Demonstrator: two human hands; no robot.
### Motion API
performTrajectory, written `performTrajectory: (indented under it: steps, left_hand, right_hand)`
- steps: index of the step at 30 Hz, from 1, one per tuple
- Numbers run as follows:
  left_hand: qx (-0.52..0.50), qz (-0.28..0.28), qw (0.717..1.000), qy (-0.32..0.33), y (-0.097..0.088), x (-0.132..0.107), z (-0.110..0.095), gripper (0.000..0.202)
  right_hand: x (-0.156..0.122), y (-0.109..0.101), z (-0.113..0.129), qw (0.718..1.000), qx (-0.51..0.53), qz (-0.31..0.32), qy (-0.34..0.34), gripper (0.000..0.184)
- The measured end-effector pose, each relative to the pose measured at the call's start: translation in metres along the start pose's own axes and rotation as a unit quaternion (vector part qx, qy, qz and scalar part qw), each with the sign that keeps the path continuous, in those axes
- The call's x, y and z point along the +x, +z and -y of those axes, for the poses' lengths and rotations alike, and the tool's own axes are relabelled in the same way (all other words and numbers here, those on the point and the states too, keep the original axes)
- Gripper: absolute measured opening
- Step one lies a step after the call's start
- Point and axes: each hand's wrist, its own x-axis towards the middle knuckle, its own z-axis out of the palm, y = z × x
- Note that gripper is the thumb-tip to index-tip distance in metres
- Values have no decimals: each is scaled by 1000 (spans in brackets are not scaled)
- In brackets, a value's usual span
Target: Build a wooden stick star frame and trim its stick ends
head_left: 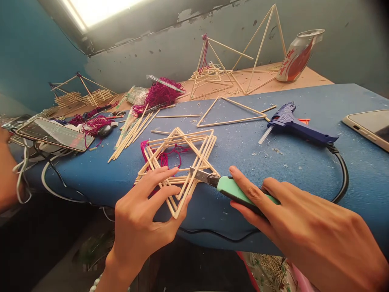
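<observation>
A: Please begin from the left. What lies there?

B: First a phone (56,134), then a bunch of loose sticks (133,132), on the blue surface (243,158). After them comes the person's left hand (142,207).

A: Is this hand gripping something?

B: Yes. Its fingers and thumb are closed around the near corner of the star (194,149), which is made of thin sticks in several layers. The star is at the near side of the surface, between the two hands, and this corner points toward the person.

A: And which hand is nearer to it?

B: The left one, since it touches the star directly. The right hand (291,215) is apart from it; its fingers are wrapped around the green handle of a knife (232,188).

A: How does the knife lie?

B: Its long axis goes from the right hand toward the left and slightly away from the person. The blade (201,175) meets the right side of the star, just beside the left fingertips. Whether it sits over the sticks or between them, I cannot tell.

A: And farther right?

B: A glue gun (291,125), behind the right hand.
</observation>
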Motion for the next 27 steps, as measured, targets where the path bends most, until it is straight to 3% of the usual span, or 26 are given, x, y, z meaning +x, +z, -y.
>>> performTrajectory:
  steps: [27]
  left_hand:
    - [-4, 16, 999, 40, 3, 11, -10, 8]
  right_hand:
    - [-27, -5, -15, 1000, -13, -10, 4, 54]
